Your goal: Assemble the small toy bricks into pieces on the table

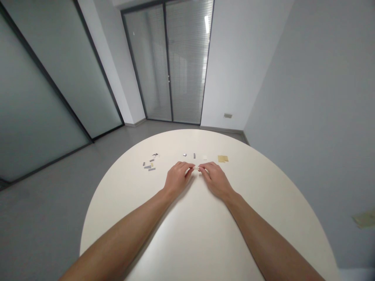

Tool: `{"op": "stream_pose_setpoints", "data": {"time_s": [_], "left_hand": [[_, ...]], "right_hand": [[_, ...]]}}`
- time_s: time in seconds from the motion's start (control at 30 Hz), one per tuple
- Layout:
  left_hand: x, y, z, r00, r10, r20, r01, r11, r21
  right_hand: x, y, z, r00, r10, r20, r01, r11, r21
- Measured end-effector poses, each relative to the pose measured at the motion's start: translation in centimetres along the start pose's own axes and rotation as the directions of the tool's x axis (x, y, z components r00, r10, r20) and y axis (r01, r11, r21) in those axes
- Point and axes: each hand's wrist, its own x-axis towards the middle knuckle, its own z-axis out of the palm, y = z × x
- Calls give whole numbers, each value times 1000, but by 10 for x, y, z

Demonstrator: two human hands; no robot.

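Both hands meet over the middle of the round white table (187, 234). My left hand (177, 176) and my right hand (215, 178) pinch the two ends of a small pale strip (196, 168) between thumb and fingers. Most of the strip is hidden by the fingertips, and its kind cannot be made out. Just beyond the hands lie a small grey strip (194, 155), a little shiny silvery bit (184, 155) and a white paper-like square (205, 158).
Left on the table are several small grey strips (151, 169), a yellowish piece (152, 164) and small dark parts (155, 154). A yellow-tan sheet (223, 159) lies at right. Past the far table edge stand a glass door (187, 62) with blinds and a white wall (234, 58).
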Motion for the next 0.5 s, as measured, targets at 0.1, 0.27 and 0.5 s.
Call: {"op": "stream_pose_setpoints", "data": {"time_s": [0.1,0.27,0.5], "left_hand": [[0,0,-1,1000,19,-7,-19,1000,-16],[0,2,-4,998,56,-4,-56,998,-9],[1,1,-3,999,37,-39,-37,999,-2]], "right_hand": [[0,0,0,1000,15,3,-15,1000,14],[-1,0,0,1000,16,-1,-16,999,30],[-1,1,2,1000,-1,-28,3,998,60]]}}
